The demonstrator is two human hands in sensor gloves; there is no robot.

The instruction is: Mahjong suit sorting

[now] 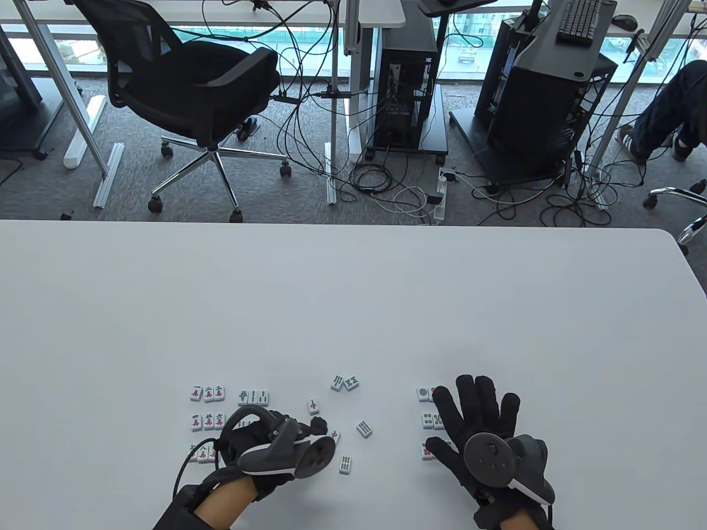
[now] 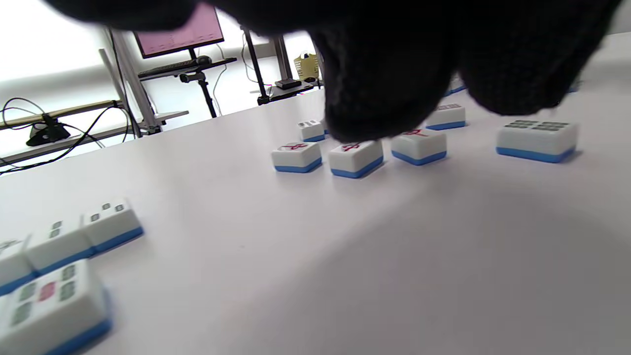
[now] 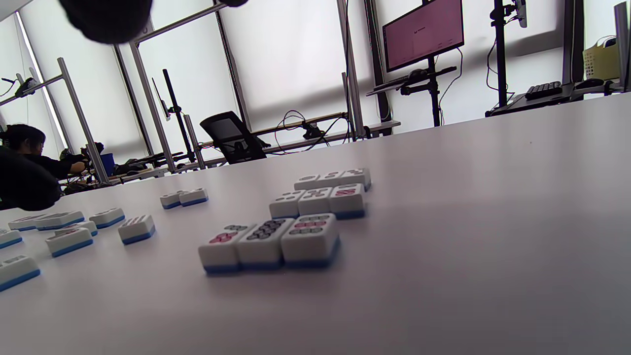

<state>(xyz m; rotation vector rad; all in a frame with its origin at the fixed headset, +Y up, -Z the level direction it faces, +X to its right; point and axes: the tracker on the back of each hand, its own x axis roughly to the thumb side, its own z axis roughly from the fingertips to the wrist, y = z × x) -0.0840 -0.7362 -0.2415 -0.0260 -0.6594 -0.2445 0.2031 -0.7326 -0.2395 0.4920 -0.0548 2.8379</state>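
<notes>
Tiles (image 1: 348, 382), small rigid blocks with white faces and blue backs, lie face up on the white table (image 1: 353, 298) near its front edge. They look hard, smooth and light, likely to slide on the bare top; each is best pinched by two opposite short sides, or nudged flat with a fingertip. Faces carry red characters, green bars or round dots. Red-character tiles (image 1: 208, 393) sit in rows at the left, dot tiles (image 3: 310, 231) in three close rows at the right, and loose bar tiles (image 1: 364, 428) are scattered between. Left hand (image 1: 265, 441): fingers bent down over the middle tiles, one fingertip (image 2: 374, 113) touching a red-marked tile (image 2: 356, 157); whether it grips anything, I cannot tell. Right hand (image 1: 480, 425): fingers spread straight above the dot rows, holding nothing.
</notes>
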